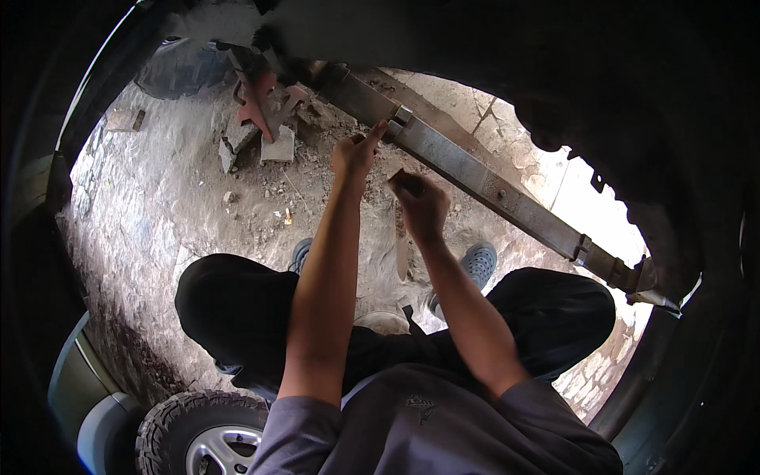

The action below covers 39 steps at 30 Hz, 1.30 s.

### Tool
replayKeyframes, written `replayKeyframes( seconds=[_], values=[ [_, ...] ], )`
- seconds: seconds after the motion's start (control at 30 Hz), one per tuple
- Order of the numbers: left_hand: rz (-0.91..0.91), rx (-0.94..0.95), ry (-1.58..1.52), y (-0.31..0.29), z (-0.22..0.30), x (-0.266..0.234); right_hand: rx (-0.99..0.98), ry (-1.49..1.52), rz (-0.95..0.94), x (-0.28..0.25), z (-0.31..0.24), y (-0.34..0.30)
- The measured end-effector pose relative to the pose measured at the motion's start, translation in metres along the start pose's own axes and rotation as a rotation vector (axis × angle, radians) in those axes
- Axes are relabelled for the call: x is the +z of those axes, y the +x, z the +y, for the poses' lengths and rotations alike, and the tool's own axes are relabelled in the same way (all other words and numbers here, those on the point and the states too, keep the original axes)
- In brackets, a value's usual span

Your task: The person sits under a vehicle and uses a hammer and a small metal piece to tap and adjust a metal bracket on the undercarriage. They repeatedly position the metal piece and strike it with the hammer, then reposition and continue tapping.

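At the near left a tyre (198, 427) sits by the person's knee, and farther off on the stony ground (158, 206) a red stand (257, 103) rests on broken blocks (265, 142). The left hand (355, 154) is raised to the leaf spring (475, 174), fingers loosely curled with the forefinger stretched out and touching the spring just beside its clamp (402, 117); it grips nothing that shows. The right hand (421, 207) hangs just near of the spring, apart from it, closed round something small and dark at its fingertips, though what it is cannot be told; a long flat tool (402, 249) appears to hang down from this hand toward the shoes (479, 261). The spring's long axis runs from far left to near right, slanting down across the view, so it lies just beyond both hands. The left hand is the nearer, already on it.
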<state>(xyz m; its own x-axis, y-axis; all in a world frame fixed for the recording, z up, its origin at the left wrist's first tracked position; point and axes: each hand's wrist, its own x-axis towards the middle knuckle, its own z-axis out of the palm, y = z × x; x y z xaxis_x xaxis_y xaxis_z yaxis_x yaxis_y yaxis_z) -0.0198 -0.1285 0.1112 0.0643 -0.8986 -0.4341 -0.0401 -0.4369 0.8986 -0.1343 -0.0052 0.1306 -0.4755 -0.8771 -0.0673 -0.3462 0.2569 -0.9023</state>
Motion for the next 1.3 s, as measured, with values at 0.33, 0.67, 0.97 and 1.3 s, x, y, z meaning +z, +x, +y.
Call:
replayKeyframes(
  seconds=[0.33, 0.67, 0.97, 1.3],
  values=[
    [0.005, -0.029, -0.023, -0.001, 0.003, -0.005, -0.129, -0.046, 0.149, -0.007, -0.023, 0.022],
    [0.01, -0.059, -0.008, 0.0, 0.001, -0.004, -0.246, -0.412, 0.062, -0.009, -0.048, 0.101],
    [-0.001, -0.061, -0.109, 0.002, -0.005, -0.002, -0.09, -0.367, 0.012, -0.011, -0.051, 0.096],
    [0.034, -0.057, -0.036, 0.001, -0.004, -0.006, -0.043, -0.428, -0.019, -0.012, -0.063, 0.098]
  ],
)
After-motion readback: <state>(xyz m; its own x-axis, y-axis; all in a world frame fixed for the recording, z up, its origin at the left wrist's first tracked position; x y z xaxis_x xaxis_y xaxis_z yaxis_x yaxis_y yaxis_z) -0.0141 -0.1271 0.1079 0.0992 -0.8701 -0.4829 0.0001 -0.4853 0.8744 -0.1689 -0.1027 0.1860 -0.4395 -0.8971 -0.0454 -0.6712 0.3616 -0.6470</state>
